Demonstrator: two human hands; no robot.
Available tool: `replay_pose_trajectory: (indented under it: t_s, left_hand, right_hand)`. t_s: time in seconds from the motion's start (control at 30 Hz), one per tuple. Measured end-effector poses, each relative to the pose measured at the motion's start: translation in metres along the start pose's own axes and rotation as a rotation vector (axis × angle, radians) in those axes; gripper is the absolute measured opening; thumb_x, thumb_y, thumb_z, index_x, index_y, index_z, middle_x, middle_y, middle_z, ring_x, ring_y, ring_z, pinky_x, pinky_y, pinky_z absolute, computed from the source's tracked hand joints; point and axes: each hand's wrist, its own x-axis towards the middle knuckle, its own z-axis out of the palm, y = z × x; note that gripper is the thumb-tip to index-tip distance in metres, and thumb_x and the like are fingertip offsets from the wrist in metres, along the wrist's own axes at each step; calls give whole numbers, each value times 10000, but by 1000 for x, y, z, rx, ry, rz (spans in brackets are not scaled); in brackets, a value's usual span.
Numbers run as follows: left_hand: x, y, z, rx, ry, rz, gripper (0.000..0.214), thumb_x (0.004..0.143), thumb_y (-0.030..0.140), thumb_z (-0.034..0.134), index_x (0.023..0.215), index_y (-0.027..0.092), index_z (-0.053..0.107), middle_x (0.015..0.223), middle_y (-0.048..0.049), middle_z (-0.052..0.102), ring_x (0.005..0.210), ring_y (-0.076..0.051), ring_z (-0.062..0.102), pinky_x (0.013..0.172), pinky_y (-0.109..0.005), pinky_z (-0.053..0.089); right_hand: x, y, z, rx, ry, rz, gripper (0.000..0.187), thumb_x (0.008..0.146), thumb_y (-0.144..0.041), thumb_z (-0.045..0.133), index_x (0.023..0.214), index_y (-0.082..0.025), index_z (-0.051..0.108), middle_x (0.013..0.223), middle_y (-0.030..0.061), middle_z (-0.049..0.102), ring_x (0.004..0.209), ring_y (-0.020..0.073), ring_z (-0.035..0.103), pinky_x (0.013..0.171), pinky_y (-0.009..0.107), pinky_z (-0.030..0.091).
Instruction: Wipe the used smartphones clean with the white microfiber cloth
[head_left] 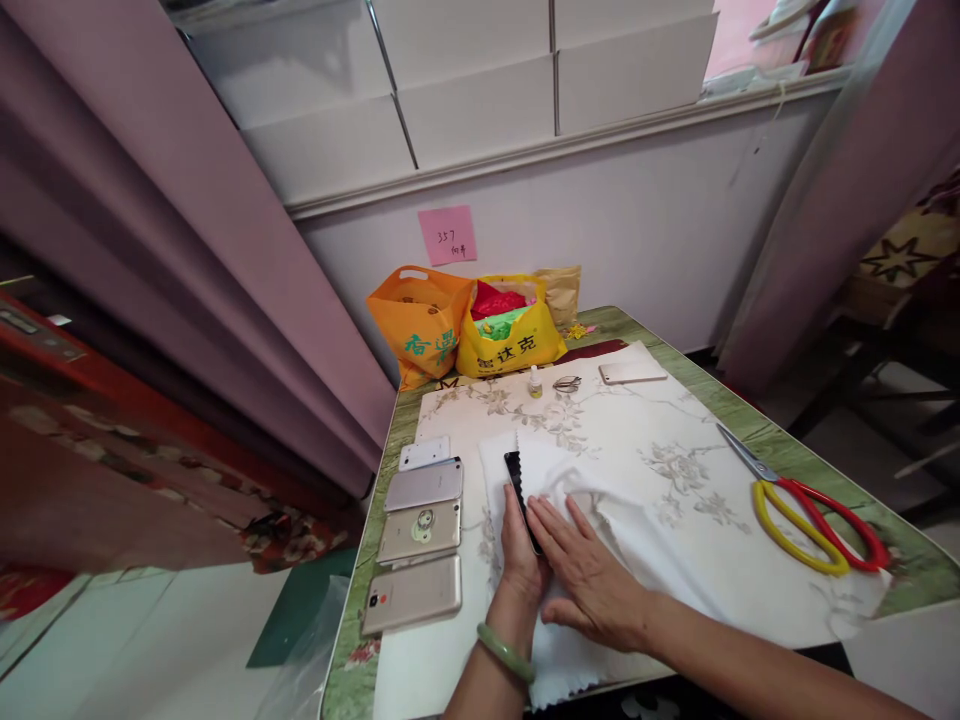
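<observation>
A dark phone (pixel 514 468) stands tilted on its edge, partly covered by a white cloth (pixel 637 520) with a zigzag-cut border. My left hand (pixel 519 550), a green bangle on its wrist, holds the phone along its left side. Stretched out flat, the fingers of my right hand (pixel 589 575) press the cloth against the phone's other face. Most of the phone is hidden by the cloth and both hands. The cloth spreads in folds to the right and hangs toward the table's front edge.
Several phones (pixel 421 530) lie in a column on the left; another phone (pixel 632 373) is at the back right. Large scissors (pixel 772 480) rest on the right. A small bottle (pixel 535 382), glasses (pixel 567 384), an orange bag (pixel 420 310) and a yellow bag (pixel 514 350) stand farther back.
</observation>
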Motion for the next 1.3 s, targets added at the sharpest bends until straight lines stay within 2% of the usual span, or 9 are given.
replay_pose_trajectory:
  t_s: [0.17,0.27,0.4,0.53,0.73,0.87,0.97,1.13,1.3]
  left_hand:
    - [0,5,3,-93,-232,-95,416,932,482,498,1209,219,663,1358,-67,613,1324,-209,499,1087,-322,414]
    - [-1,7,8,-71,-216,-121,493,900,525,534,1233,181,650,1296,-119,650,1243,-257,575,1046,-378,458]
    - [-4,6,12,7,-70,-50,490,873,525,586,1189,161,670,1172,-132,706,1061,-244,678,946,-357,520]
    - [-6,7,15,-22,-146,-40,475,881,521,580,1163,152,683,1124,-117,721,969,-205,700,907,-305,528]
    - [-7,9,16,-80,-218,-91,478,842,525,639,1118,139,700,1044,-106,738,931,-208,700,920,-315,520]
    - [-8,10,16,-121,-304,-77,466,856,497,629,1170,157,678,1158,-115,711,1070,-242,663,984,-357,490]
    - [-11,12,16,-95,-304,-88,483,863,518,605,1156,142,684,1176,-123,704,1070,-253,660,973,-368,497]
    - [-13,11,13,-67,-223,-99,515,844,588,582,1056,138,714,987,-95,740,923,-240,689,899,-365,532]
    - [-12,8,12,-37,-145,-78,473,813,553,644,1057,152,704,934,-76,731,848,-221,693,818,-342,550]
  right_hand:
    - [53,28,6,40,-31,131,766,990,-563,340,1571,-156,50,1611,146,143,1492,289,139,1202,548,122]
    - [65,53,6,107,-30,263,717,994,-534,351,1569,-163,138,1611,137,176,1495,265,134,1201,530,148]
    - [54,80,0,244,50,306,666,963,-528,433,1529,-197,315,1569,116,327,1444,253,305,1167,458,301]
    - [41,89,-2,300,247,378,506,922,-440,516,1366,-201,557,1398,123,551,1282,257,525,1095,447,414]
    - [39,81,-22,265,318,437,280,901,-440,564,922,-252,771,1269,81,637,1125,263,622,987,427,493]
    - [34,61,-45,104,251,385,253,893,-469,599,980,-306,771,1178,70,674,1096,291,605,943,452,493]
    - [27,40,-53,271,61,311,276,906,-462,585,1048,-294,752,957,55,709,833,219,665,766,347,536]
    - [18,23,-43,644,30,327,323,918,-393,539,1158,-240,693,942,51,691,671,145,653,654,272,528]
    - [31,27,-32,580,23,378,248,800,-331,684,1029,-237,700,812,5,676,591,127,597,585,244,475]
